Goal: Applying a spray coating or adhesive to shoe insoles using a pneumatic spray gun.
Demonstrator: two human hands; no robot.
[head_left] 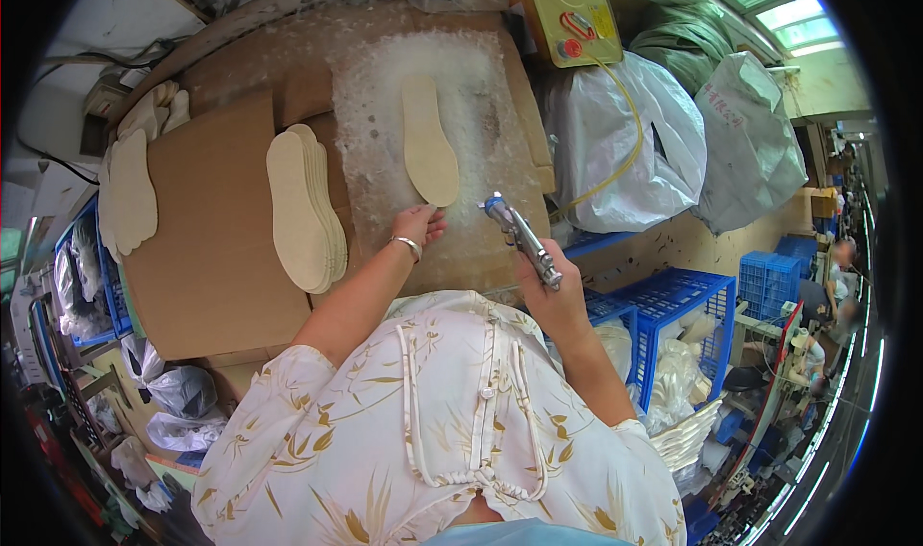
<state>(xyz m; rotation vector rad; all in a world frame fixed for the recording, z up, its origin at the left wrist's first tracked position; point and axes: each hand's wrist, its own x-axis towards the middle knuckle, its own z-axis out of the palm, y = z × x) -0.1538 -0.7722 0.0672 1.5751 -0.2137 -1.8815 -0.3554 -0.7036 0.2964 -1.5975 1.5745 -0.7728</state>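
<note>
A single cream insole [430, 147] lies on a board [370, 85] crusted with whitish residue, its rounder end toward me. My left hand [419, 227] is closed at that near end, with fingertips pinching its edge. To the right, my right hand [555, 285] grips a silver spray gun [520, 236], its blue-ringed nozzle pointing up and left toward the insole. Some of the trigger fingers are hidden behind the gun. Left of the board rests a fanned stack of cream insoles [301, 205].
More insoles [129, 195] lie at the far left on brown cardboard [212, 248]. A yellow-green metal can [567, 22] with a yellow hose [635, 128] stands back right, near white sacks [625, 142]. Blue crates [685, 301] sit at my right. Other people are in the distance.
</note>
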